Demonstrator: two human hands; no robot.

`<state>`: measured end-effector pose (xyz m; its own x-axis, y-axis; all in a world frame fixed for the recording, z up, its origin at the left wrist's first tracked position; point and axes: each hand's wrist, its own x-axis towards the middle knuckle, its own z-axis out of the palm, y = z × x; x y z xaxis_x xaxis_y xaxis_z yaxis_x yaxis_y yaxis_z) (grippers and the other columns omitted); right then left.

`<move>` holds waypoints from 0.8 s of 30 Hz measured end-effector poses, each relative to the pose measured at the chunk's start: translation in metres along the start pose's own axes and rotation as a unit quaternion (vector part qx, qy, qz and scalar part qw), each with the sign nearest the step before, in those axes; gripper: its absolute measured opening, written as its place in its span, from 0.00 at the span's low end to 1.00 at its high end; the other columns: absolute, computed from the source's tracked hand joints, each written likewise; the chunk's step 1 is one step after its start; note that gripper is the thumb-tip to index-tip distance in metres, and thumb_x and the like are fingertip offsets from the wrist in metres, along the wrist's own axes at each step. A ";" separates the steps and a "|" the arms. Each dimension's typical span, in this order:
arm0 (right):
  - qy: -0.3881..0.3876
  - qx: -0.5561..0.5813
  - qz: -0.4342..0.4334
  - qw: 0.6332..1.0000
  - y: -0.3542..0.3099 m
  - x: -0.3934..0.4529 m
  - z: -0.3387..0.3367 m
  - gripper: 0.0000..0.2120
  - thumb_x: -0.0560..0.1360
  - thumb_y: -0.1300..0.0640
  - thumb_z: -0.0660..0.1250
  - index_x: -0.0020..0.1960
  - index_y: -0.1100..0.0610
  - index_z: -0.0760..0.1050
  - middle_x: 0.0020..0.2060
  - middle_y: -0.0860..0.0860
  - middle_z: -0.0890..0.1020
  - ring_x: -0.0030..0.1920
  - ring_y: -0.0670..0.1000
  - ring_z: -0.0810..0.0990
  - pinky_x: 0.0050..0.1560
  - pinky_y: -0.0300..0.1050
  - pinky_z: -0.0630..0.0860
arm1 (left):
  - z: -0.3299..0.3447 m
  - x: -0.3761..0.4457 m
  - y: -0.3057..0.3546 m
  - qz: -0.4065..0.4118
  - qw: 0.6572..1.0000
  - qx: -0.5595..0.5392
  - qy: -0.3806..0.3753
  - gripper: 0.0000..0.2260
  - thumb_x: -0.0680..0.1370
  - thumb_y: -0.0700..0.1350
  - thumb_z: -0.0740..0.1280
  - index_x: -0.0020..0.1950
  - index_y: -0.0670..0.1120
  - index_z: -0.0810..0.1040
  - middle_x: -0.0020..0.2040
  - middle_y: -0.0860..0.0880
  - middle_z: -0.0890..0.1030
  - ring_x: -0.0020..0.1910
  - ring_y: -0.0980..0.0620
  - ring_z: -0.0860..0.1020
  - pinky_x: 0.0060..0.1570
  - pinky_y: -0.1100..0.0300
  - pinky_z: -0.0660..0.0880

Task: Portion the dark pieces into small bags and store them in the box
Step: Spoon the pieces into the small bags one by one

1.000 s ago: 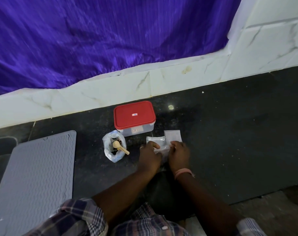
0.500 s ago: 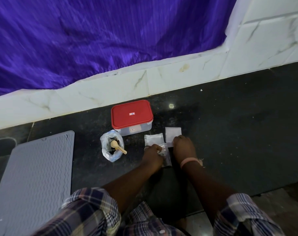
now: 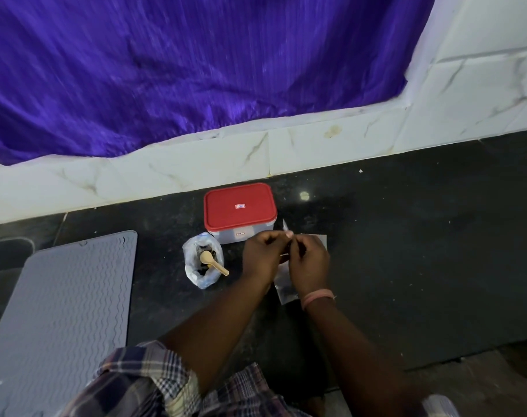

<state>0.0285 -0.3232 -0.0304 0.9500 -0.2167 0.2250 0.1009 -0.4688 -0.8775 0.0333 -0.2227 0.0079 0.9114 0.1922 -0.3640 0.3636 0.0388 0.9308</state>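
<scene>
clear small bag [image 3: 287,236] pinched between left hand [image 3: 263,256] and right hand [image 3: 308,263] at frame centre, just below the red-lidded box [image 3: 240,209]; spoon [image 3: 213,262] in the open bag [image 3: 202,260] left

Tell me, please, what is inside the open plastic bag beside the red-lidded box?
Inside the plastic bag a wooden spoon lies on dark pieces; whatever is beneath them is hidden.

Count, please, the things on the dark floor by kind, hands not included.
Box: 1
Big bag of dark pieces: 1
Spoon: 1
Mat: 1
Small bags: at least 2, one pinched by both hands; the hands hide part of them
Total: at least 6
</scene>
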 end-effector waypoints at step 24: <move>-0.138 0.013 -0.137 0.981 -0.094 0.000 0.064 0.10 0.76 0.67 0.63 0.51 0.55 0.79 0.39 0.50 0.84 0.39 0.47 0.81 0.41 0.44 0.78 | -0.125 -0.006 0.031 0.128 0.968 0.182 0.117 0.09 0.78 0.54 0.71 0.47 0.50 0.78 0.41 0.51 0.84 0.39 0.52 0.85 0.43 0.50 0.83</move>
<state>0.0374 -0.2242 0.0254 0.9295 0.1556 0.3345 0.3680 -0.4552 -0.8108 0.0154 -0.1003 0.0434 0.9272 0.3688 -0.0646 0.2140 -0.3802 0.8998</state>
